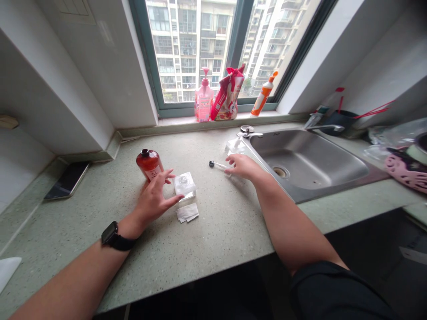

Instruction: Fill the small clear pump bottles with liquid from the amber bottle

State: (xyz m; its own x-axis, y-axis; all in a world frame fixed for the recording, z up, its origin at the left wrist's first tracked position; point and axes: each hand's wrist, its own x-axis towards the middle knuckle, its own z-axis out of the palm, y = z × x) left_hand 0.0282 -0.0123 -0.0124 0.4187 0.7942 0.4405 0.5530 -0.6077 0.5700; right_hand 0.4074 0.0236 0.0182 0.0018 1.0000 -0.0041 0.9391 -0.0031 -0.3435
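Note:
My left hand (158,195) is open, thumb and fingers spread at the near left side of a clear square bottle (184,183) with a round neck. I cannot tell whether it touches the bottle. Just behind those fingers stands an amber-red bottle (150,163) with a dark open neck. A folded white tissue (187,213) lies in front of the clear bottle. My right hand (242,166) is over the counter left of the sink, its fingertips closed at the end of a thin pale tube with a black head (211,164). Beyond it stands a clear square container with a pump (236,146).
A steel sink (328,146) with a faucet (325,128) is to the right. On the windowsill are a pink pump bottle (203,100), a red bag (228,95) and an orange-white bottle (263,97). A phone (67,180) lies at the left; a pink basket (405,171) sits far right.

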